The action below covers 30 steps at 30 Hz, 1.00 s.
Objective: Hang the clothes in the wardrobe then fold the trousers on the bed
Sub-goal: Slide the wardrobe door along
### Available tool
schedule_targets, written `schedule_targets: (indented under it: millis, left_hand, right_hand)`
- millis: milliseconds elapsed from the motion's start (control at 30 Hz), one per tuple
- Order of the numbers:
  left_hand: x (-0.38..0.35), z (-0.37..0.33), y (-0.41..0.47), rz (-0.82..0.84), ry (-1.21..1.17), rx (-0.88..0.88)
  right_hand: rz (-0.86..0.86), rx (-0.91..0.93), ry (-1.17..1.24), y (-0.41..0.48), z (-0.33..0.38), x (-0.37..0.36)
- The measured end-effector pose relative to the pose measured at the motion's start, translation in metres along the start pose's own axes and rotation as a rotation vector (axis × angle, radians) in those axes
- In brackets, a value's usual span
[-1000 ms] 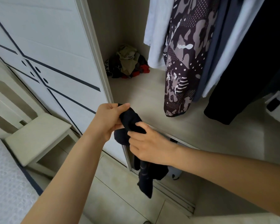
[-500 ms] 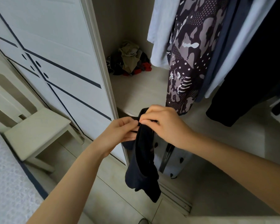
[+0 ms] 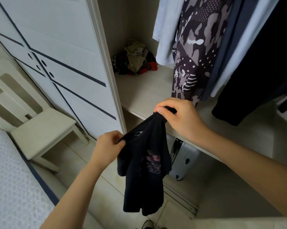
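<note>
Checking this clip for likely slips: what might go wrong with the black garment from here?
1. The left hand and right hand pinch the black garment only at its top edge; the rest dangles, so it may slip to the floor.
2. The patterned garment hangs just beyond the right hand and may get snagged.
</note>
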<state>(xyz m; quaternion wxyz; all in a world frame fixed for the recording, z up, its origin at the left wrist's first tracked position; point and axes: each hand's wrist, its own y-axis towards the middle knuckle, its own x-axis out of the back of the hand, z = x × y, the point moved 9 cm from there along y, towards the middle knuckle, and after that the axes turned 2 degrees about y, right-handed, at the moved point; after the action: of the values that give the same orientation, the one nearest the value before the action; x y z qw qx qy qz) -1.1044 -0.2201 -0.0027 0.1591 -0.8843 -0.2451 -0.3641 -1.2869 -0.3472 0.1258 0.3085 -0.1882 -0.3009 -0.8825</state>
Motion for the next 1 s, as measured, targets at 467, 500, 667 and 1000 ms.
schedule_targets:
  millis: [467, 500, 667, 1000]
  left_hand:
    - [0.024, 0.057, -0.018, 0.181, -0.711, 0.395]
    - [0.021, 0.05, -0.021, 0.237, -0.81, 0.354]
    - [0.012, 0.01, -0.035, 0.352, -1.083, 0.29]
    - [0.078, -0.038, -0.034, -0.183, -0.52, 0.1]
  right_hand:
    - [0.321, 0.103, -0.544, -0.048, -0.045, -0.023]
    - [0.319, 0.097, -0.575, -0.048, -0.051, -0.02]
    - [0.27, 0.01, -0.608, -0.047, -0.07, -0.006]
    - [0.365, 0.04, -0.708, -0.06, -0.068, -0.01]
